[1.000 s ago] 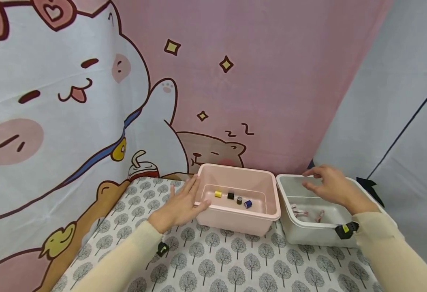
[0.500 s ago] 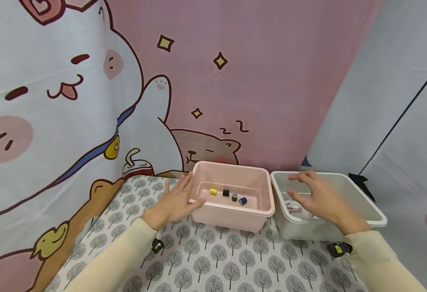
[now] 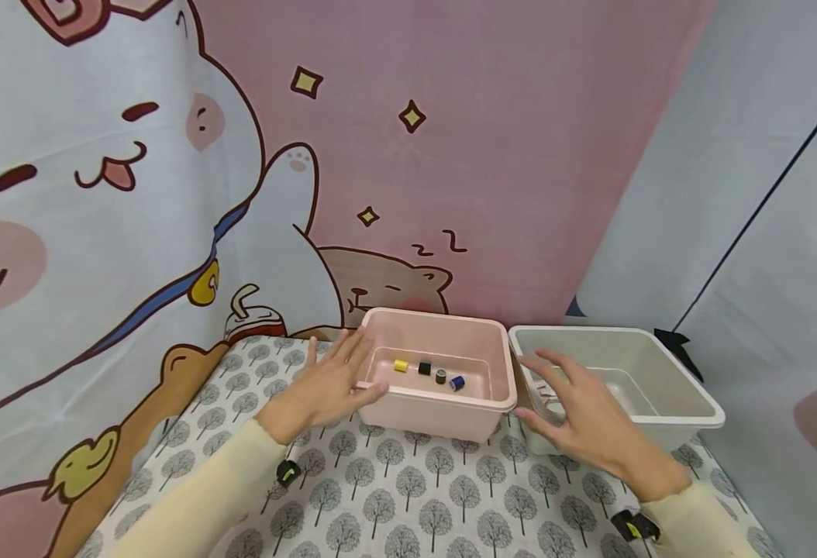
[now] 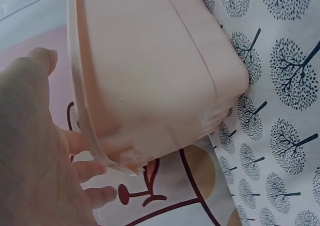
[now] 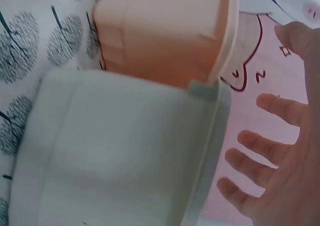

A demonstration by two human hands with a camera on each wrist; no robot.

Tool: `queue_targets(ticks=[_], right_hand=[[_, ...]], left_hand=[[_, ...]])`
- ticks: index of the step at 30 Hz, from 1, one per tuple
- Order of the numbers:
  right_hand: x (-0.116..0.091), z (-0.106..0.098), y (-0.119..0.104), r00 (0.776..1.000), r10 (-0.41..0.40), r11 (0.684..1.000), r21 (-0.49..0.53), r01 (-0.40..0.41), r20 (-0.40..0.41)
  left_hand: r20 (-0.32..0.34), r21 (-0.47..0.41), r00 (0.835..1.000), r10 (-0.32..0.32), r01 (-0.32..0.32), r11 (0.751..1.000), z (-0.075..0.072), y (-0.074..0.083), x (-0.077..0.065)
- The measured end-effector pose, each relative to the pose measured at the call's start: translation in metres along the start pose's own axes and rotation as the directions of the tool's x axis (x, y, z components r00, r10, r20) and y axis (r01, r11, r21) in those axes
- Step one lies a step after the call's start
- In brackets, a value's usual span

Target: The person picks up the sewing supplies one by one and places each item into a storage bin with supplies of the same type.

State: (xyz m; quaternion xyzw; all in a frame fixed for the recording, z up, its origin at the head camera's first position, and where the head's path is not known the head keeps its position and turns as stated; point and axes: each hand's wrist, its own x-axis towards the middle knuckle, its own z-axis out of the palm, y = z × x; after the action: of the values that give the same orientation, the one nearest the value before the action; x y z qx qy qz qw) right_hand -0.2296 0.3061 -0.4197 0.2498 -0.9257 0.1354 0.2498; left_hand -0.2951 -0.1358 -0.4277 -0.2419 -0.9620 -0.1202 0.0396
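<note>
My left hand (image 3: 321, 391) lies at the left rim of a pink plastic bin (image 3: 422, 415), fingers straight and thumb spread toward the front rim. On the bin floor sit small spool-like pieces: a yellow one (image 3: 400, 366), a black one (image 3: 425, 369), a dark grey-topped one (image 3: 440, 377) and a blue one (image 3: 457, 383). Over the left front corner of a pale grey-white bin (image 3: 625, 380) hovers my right hand (image 3: 590, 422), fingers spread and holding nothing. In the right wrist view those fingers (image 5: 265, 146) stand apart from the bin's rim. Small pinkish-white items (image 3: 544, 394) in that bin are partly hidden.
Both bins stand side by side on a tree-patterned cloth (image 3: 408, 496), close to the back edge. A pink cartoon curtain (image 3: 506, 155) hangs behind them. White fabric (image 3: 785, 256) with a dark cord hangs on the right.
My right hand has moved left and toward me, from above the middle of the grey-white bin to its left front corner. The left hand stays by the pink bin. The head view has shifted slightly right.
</note>
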Motion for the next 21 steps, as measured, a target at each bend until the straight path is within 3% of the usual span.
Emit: queue_targets(ticks=[7, 13, 21], right_hand=[[-0.013, 0.003, -0.023, 0.994, 0.065, 0.997, -0.047, -0.061, 0.087], [-0.022, 0.004, -0.036, 0.972, 0.149, 0.988, -0.071, -0.138, 0.184], [-0.027, 0.01, -0.039, 0.972, 0.152, 0.986, -0.095, -0.137, 0.181]], left_hand=[[-0.03, 0.04, 0.999, 0.027, -0.026, 0.999, -0.005, 0.012, -0.018], [0.002, 0.076, 1.0, 0.01, -0.01, 0.997, -0.004, 0.024, -0.029], [0.025, 0.073, 1.0, -0.009, 0.008, 0.997, -0.001, 0.029, -0.03]])
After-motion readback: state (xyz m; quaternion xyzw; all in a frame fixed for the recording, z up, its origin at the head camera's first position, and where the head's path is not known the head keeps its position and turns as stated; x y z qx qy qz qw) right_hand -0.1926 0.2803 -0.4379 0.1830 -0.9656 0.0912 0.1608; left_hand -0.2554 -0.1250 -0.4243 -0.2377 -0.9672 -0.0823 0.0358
